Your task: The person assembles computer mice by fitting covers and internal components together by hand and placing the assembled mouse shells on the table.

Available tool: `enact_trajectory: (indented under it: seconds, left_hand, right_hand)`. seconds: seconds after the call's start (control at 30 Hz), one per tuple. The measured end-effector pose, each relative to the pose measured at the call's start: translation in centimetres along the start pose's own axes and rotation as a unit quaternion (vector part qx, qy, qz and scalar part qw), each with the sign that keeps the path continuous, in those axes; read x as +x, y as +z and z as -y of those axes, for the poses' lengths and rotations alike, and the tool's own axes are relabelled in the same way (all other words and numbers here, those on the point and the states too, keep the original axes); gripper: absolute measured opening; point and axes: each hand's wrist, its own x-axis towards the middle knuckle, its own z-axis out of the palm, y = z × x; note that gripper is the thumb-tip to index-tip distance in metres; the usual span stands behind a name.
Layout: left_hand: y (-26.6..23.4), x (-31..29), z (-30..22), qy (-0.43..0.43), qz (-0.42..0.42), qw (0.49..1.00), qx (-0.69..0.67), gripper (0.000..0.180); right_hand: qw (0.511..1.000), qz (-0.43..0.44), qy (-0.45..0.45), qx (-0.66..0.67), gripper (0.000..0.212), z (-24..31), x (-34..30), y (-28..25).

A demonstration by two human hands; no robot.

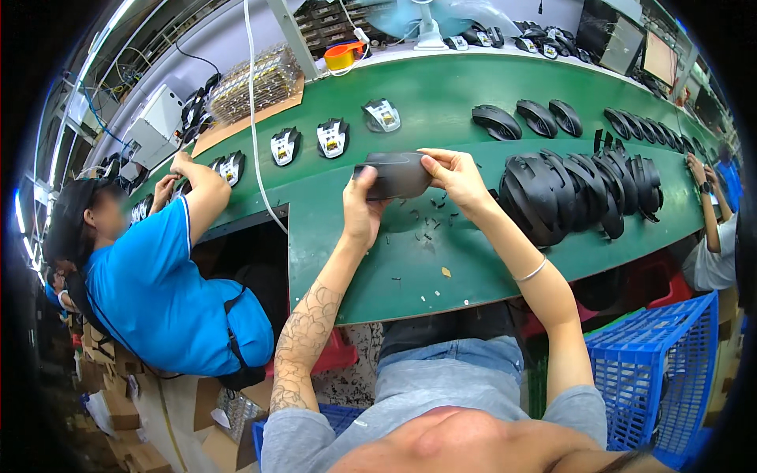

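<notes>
Nearest the body, the front edge of the green counter [363, 292] crosses just beyond the person's lap, with a blue plastic crate [631, 355] standing below it on the right. On this near stretch lie small black scraps [430, 229], scattered thinly.

Above the scraps is the dark mouse shell [398, 175], held up between both hands. The left hand [363, 209] grips its left end, thumb on top; the right hand [451, 175] pinches the opposite end between thumb and fingers. The step in hand looks to be checking or cleaning up this one shell. The next move probably calls for a steady left grip while the right fingers shift along the rim.

Just right of the right forearm, a heap of black shells [544, 197] limits sideways travel; the open room is toward the body and to the left, up to the counter's left edge, beyond which a co-worker in blue [158, 276] sits.

Farther back stand open mouse bases [333, 139] on the left, around a hanging white cable [254, 102], and black mice [536, 118] on the right.
</notes>
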Motion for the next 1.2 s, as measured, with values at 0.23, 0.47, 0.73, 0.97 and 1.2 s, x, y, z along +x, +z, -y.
enact_trajectory:
  seconds: [0.23, 0.47, 0.73, 0.97, 1.2]
  left_hand:
    - [-1.3, 1.0, 1.2, -0.057, -0.013, 0.993, -0.108, 0.033]
    - [-1.7, 0.9, 1.6, -0.098, 0.015, 0.986, -0.134, 0.038]
    - [0.0, 0.5, 1.0, -0.034, 0.091, 0.995, 0.000, 0.050]
    - [-1.2, -0.1, 1.2, -0.047, 0.049, 0.998, 0.015, 0.047]
    - [1.4, 0.3, 1.4, -0.120, 0.078, 0.990, -0.012, 0.050]
  right_hand:
    - [0.813, -0.004, -0.378, -0.443, 0.057, 2.4, -1.4, 1.3]
    - [0.723, 0.124, -0.364, -0.575, 0.054, 2.3, 0.1, 2.4]
    - [0.684, -0.130, -0.087, -0.713, 0.041, 3.2, 10.4, -5.6]
    - [0.542, 0.095, -0.021, -0.835, 0.075, 5.2, 7.3, -1.5]
    - [0.602, 0.331, -0.579, -0.439, 0.022, 15.2, -9.3, 13.2]
